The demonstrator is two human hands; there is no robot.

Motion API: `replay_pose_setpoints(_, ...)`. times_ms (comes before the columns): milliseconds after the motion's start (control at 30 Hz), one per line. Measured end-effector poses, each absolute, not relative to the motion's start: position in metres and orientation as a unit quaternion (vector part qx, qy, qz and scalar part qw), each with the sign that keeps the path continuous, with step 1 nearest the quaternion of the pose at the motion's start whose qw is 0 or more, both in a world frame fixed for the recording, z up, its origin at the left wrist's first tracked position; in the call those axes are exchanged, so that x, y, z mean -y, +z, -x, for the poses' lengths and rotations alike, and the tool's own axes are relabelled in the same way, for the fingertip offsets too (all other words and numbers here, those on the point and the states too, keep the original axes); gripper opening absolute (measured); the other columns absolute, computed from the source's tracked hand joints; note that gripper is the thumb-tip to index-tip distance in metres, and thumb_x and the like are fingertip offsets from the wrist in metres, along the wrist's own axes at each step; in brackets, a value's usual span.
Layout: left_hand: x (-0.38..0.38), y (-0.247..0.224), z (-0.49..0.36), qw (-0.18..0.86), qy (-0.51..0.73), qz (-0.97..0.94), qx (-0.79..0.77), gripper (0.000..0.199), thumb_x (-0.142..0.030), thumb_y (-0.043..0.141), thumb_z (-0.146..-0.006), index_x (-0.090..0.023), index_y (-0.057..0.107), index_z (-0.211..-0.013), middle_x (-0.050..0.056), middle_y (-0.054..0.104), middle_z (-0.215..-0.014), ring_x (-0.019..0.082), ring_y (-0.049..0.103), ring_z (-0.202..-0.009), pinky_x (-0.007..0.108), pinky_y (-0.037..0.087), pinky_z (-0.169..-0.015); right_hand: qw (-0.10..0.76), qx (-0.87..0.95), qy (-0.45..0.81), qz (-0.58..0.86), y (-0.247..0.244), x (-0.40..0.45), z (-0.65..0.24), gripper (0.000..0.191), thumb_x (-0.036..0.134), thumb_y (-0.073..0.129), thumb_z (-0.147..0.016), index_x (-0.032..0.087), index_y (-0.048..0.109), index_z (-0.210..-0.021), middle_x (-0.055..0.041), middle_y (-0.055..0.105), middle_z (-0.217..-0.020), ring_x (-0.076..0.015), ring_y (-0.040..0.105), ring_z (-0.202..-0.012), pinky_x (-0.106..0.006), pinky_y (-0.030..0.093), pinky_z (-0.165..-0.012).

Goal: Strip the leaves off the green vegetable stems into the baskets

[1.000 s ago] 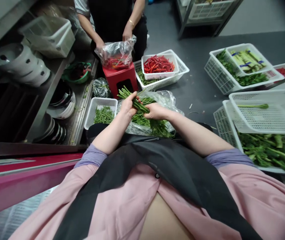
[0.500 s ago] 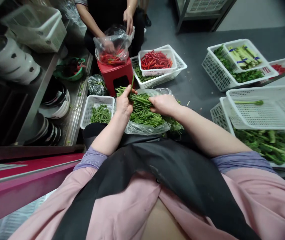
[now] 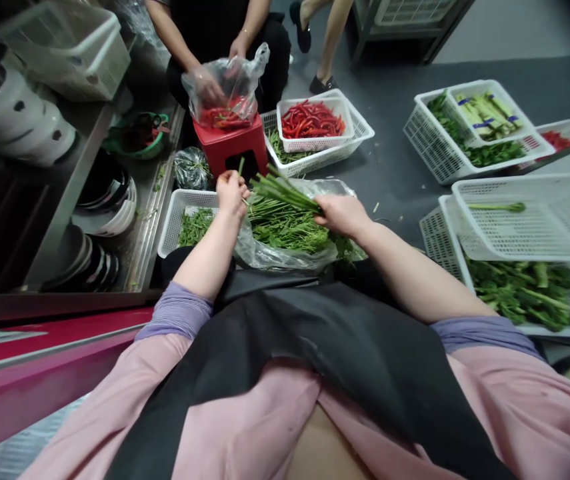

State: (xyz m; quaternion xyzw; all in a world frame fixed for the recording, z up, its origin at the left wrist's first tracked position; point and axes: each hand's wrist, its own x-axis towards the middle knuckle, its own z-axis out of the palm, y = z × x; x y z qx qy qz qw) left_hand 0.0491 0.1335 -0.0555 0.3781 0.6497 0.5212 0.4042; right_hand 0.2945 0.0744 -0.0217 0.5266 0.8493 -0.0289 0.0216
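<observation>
My right hand (image 3: 343, 215) is closed round a bunch of long green stems (image 3: 287, 192), whose cut ends fan out to the left. Closed too, my left hand (image 3: 233, 193) pinches a short green stem (image 3: 241, 167) that sticks up above its fingers. Beneath the hands, a heap of leafy green stems (image 3: 289, 230) lies on a clear plastic bag (image 3: 252, 252). Close to my left hand stands a white basket (image 3: 167, 227) holding short green stem pieces (image 3: 196, 227).
Ahead, another person's hands (image 3: 209, 87) work in a clear bag of red chillies on a red stool (image 3: 229, 147). A white basket of red chillies (image 3: 312, 123) stands beside it. White vegetable baskets (image 3: 429, 147) are on the right; a metal shelf (image 3: 149, 247) with bowls is on the left.
My left hand has moved left, away from the bunch, with a short stem. My right hand shifted slightly right with the bunch. Another person's legs have come into view at the back.
</observation>
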Motion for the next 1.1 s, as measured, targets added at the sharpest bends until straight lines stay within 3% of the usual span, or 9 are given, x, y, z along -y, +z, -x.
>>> replay_pose_setpoints(133,-0.084,-0.115,-0.076,0.315,0.114,-0.647,-0.685,0.017,-0.011,0.048,-0.089,-0.013,0.056,-0.103,0.010,0.062,-0.094,0.015,0.061,-0.083,0.026,0.048,-0.074,-0.039,-0.815,-0.001,-0.578,-0.021,-0.070,-0.305,0.031,0.032,0.048,-0.086,0.016,0.061,-0.109,-0.0107,0.067,-0.104,-0.0215,0.059,-0.081,-0.029,0.037,-0.064)
replay_pose_setpoints(200,-0.051,-0.134,-0.081,0.303,-0.009,-0.710,-0.636,0.028,-0.007,0.056,-0.081,-0.013,0.060,-0.109,0.015,0.062,-0.107,0.022,0.061,-0.101,0.033,0.046,-0.087,-0.032,-0.815,-0.005,-0.578,-0.023,-0.066,-0.307,0.032,0.033,0.048,-0.087,0.016,0.060,-0.111,-0.0108,0.066,-0.105,-0.0217,0.059,-0.081,-0.029,0.037,-0.064)
replay_pose_setpoints(333,-0.013,-0.146,-0.070,0.266,-0.189,-0.769,-0.550,0.058,-0.012,0.046,-0.087,-0.021,0.040,-0.144,0.020,0.062,-0.111,0.029,0.065,-0.099,0.042,0.048,-0.085,-0.004,-0.820,-0.022,-0.572,-0.035,-0.059,-0.309,0.032,0.033,0.050,-0.087,0.015,0.059,-0.112,-0.0122,0.066,-0.106,-0.0221,0.060,-0.081,-0.029,0.036,-0.063)
replay_pose_setpoints(433,-0.009,-0.144,-0.056,0.238,-0.329,-0.813,-0.417,0.056,-0.017,0.040,-0.091,-0.025,0.039,-0.146,0.018,0.065,-0.109,0.030,0.064,-0.101,0.040,0.047,-0.083,-0.006,-0.816,-0.040,-0.576,-0.052,-0.058,-0.309,0.032,0.034,0.050,-0.087,0.015,0.059,-0.113,-0.0125,0.066,-0.107,-0.0224,0.061,-0.083,-0.028,0.036,-0.063)
replay_pose_setpoints(533,-0.013,-0.145,-0.048,0.275,-0.340,-0.814,-0.383,0.036,-0.021,0.048,-0.089,-0.026,0.065,-0.120,0.013,0.066,-0.110,0.030,0.061,-0.107,0.036,0.045,-0.087,-0.005,-0.817,-0.068,-0.573,-0.066,-0.062,-0.308,0.032,0.034,0.050,-0.088,0.016,0.058,-0.113,-0.0119,0.065,-0.108,-0.0233,0.062,-0.085,-0.028,0.037,-0.063)
replay_pose_setpoints(600,-0.017,-0.148,-0.048,0.305,-0.300,-0.786,-0.447,0.026,-0.021,0.055,-0.084,-0.024,0.070,-0.106,0.010,0.066,-0.108,0.027,0.060,-0.106,0.032,0.044,-0.088,0.002,-0.816,-0.087,-0.572,-0.070,-0.065,-0.307,0.032,0.034,0.049,-0.088,0.016,0.057,-0.114,-0.0126,0.065,-0.110,-0.0240,0.062,-0.088,-0.029,0.037,-0.064)
replay_pose_setpoints(767,-0.026,-0.145,-0.066,0.245,-0.202,-0.756,-0.573,0.038,-0.025,0.051,-0.087,-0.018,0.051,-0.124,0.016,0.054,-0.129,0.027,0.051,-0.120,0.034,0.040,-0.096,0.016,-0.820,-0.116,-0.560,-0.059,-0.070,-0.301,0.033,0.033,0.045,-0.090,0.017,0.055,-0.117,-0.0132,0.063,-0.116,-0.0244,0.062,-0.094,-0.029,0.041,-0.068)
replay_pose_setpoints(900,-0.037,-0.148,-0.082,0.182,-0.175,-0.762,-0.596,0.070,-0.023,0.078,-0.061,-0.014,0.048,-0.123,0.022,0.054,-0.128,0.034,0.053,-0.118,0.041,0.043,-0.095,0.026,-0.814,-0.127,-0.567,-0.059,-0.076,-0.290,0.030,0.034,0.051,-0.088,0.020,0.057,-0.114,-0.0095,0.065,-0.116,-0.0214,0.063,-0.098,-0.026,0.045,-0.071)
replay_pose_setpoints(1100,-0.058,-0.172,-0.066,0.174,-0.152,-0.768,-0.598,0.053,-0.031,0.068,-0.066,-0.017,0.052,-0.115,0.017,0.059,-0.123,0.028,0.056,-0.117,0.033,0.046,-0.091,-0.002,-0.817,-0.127,-0.562,-0.070,-0.077,-0.288,0.033,0.036,0.053,-0.088,0.020,0.056,-0.116,-0.0102,0.064,-0.119,-0.0241,0.064,-0.101,-0.030,0.048,-0.076)
